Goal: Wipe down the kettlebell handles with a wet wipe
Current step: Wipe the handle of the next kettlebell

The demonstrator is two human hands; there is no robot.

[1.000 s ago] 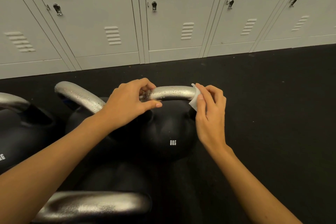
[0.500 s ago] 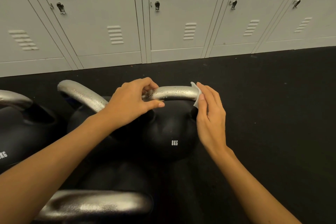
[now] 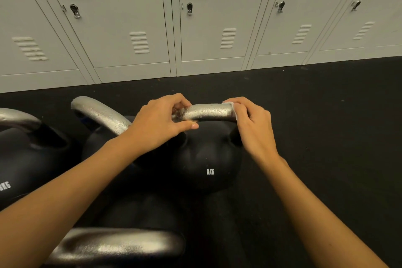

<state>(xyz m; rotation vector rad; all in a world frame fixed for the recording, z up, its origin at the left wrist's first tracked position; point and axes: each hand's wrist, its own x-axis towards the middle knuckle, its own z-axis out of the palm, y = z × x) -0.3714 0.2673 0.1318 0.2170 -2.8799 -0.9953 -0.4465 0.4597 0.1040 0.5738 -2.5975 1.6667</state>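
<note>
Steadying item: left hand, fingers curled over the left end of the speckled silver steel handle, thumb underneath; judged to brace the weight against the rubbing.

Working item: right hand, fingers curled round the handle's right bend, pressing a small white wet wipe onto the metal. Only a sliver of the wipe shows between fingers and handle. Beads of moisture lie along the exposed bar, which suggests this stretch is wiped and the corner is the step in hand.

Task object: round black kettlebell marked 8KG, upright on the floor, at centre between both forearms.

Adjacent stock: a second black kettlebell with a silver handle just beside it on the left, its handle also beaded; a third at the left edge; a fourth silver handle nearest the camera, blurred.

Surface: dark rubber gym floor, lightly flecked.

Room: row of pale grey metal lockers with vents and keyed latches, standing along the far edge of the floor.
</note>
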